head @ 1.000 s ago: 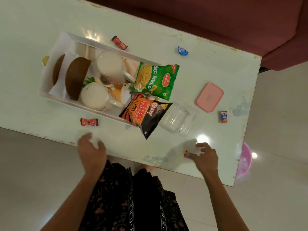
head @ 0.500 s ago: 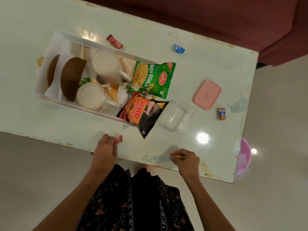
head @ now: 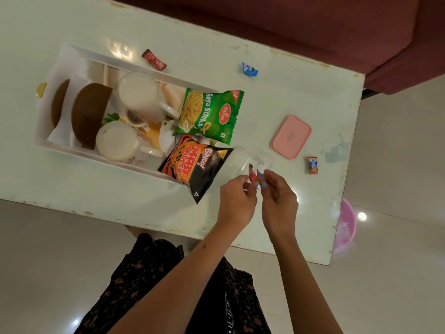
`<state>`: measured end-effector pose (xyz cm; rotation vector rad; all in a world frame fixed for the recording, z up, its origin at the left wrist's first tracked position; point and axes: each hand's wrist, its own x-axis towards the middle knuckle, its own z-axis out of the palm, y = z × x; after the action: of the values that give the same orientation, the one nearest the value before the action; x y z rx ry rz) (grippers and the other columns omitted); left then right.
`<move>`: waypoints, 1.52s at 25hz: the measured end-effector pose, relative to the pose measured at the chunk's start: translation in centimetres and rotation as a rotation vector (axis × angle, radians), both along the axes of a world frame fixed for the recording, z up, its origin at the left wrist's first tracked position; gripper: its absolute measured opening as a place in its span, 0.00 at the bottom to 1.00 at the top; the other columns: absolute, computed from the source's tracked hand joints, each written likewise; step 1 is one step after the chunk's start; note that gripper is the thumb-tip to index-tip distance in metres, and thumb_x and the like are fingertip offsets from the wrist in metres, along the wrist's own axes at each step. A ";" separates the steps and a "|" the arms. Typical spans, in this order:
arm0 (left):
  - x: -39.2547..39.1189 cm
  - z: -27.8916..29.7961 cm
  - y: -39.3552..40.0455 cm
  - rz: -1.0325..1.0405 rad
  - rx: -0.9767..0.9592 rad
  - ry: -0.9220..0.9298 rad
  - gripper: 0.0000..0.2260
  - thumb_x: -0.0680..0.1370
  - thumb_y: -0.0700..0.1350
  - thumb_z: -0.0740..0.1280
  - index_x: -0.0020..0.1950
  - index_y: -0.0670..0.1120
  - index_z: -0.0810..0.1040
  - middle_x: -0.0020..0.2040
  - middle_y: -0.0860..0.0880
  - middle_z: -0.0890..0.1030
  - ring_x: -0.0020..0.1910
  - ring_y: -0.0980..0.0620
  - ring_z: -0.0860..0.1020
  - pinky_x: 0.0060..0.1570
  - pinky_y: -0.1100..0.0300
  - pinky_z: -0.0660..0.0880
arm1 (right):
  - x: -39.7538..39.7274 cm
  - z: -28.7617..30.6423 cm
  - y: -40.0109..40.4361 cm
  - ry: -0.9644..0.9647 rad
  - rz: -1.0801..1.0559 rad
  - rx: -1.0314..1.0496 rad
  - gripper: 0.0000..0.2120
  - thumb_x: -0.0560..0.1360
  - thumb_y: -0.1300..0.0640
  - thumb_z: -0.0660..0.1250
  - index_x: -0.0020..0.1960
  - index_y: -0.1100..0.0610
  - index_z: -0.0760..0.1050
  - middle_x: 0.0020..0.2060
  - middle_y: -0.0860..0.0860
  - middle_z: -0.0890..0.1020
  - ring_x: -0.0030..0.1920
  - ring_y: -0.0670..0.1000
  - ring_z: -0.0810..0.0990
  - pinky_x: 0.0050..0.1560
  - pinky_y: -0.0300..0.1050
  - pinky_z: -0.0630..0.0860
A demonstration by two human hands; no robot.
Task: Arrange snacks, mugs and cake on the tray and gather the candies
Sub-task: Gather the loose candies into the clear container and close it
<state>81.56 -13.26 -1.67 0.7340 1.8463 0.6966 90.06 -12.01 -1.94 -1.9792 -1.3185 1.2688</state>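
A white tray [head: 103, 160] holds brown cake pieces [head: 89, 114], two white mugs [head: 138, 97] [head: 118, 141], a green Soya Sticks packet [head: 209, 114] and a black-orange Mad Angles packet [head: 195, 165]; both packets hang over its right end. A clear plastic container [head: 243, 158] lies right of the packets. My left hand [head: 237, 201] and my right hand [head: 279, 198] meet at its near rim. A red candy [head: 251, 175] sits at my left fingertips. My right fingers are curled; what they hold is hidden. Loose candies lie on the table: red [head: 154, 59], blue [head: 249, 69], red-blue [head: 313, 165].
A pink lid [head: 291, 136] lies right of the container. A gold-wrapped piece [head: 41, 89] rests by the tray's left end. A maroon sofa [head: 313, 25] stands behind the table [head: 72, 189]. A pink bin [head: 346, 225] stands on the floor by the right corner.
My left hand picked up the red candy from the table's near edge and moved right. My right hand took a small candy and moved up; both now meet at the clear container.
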 end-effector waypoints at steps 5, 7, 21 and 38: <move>-0.9 -0.9 -0.7 -0.032 0.109 0.159 0.12 0.77 0.37 0.63 0.59 0.40 0.77 0.52 0.42 0.82 0.47 0.47 0.81 0.52 0.52 0.79 | 2.0 -0.9 4.5 -0.237 0.013 0.130 0.13 0.75 0.65 0.63 0.57 0.56 0.78 0.50 0.49 0.81 0.49 0.48 0.79 0.53 0.35 0.74; -1.0 -1.3 -1.0 -0.049 0.207 0.266 0.13 0.76 0.36 0.63 0.60 0.41 0.75 0.53 0.43 0.79 0.50 0.47 0.78 0.52 0.55 0.78 | 3.9 -2.2 6.8 -0.431 0.056 0.126 0.18 0.73 0.68 0.62 0.61 0.57 0.75 0.59 0.55 0.79 0.57 0.53 0.78 0.57 0.42 0.72; -1.0 -3.4 -0.6 -0.066 0.079 0.297 0.17 0.77 0.35 0.61 0.66 0.42 0.70 0.57 0.42 0.77 0.58 0.47 0.76 0.54 0.59 0.73 | 6.6 -6.2 -3.2 -0.568 0.258 0.034 0.15 0.75 0.68 0.61 0.60 0.61 0.76 0.53 0.59 0.76 0.54 0.58 0.76 0.48 0.47 0.75; 0.2 -3.8 -2.5 0.083 -0.055 0.132 0.17 0.75 0.37 0.64 0.64 0.43 0.71 0.60 0.44 0.77 0.55 0.47 0.78 0.54 0.59 0.76 | 0.0 0.6 0.1 -0.135 0.029 0.021 0.11 0.71 0.58 0.72 0.53 0.54 0.77 0.45 0.44 0.80 0.41 0.41 0.80 0.34 0.20 0.69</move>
<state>81.78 -15.71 -5.49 0.6848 2.0179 0.6615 90.07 -11.92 -1.35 -2.0693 -1.4224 1.1473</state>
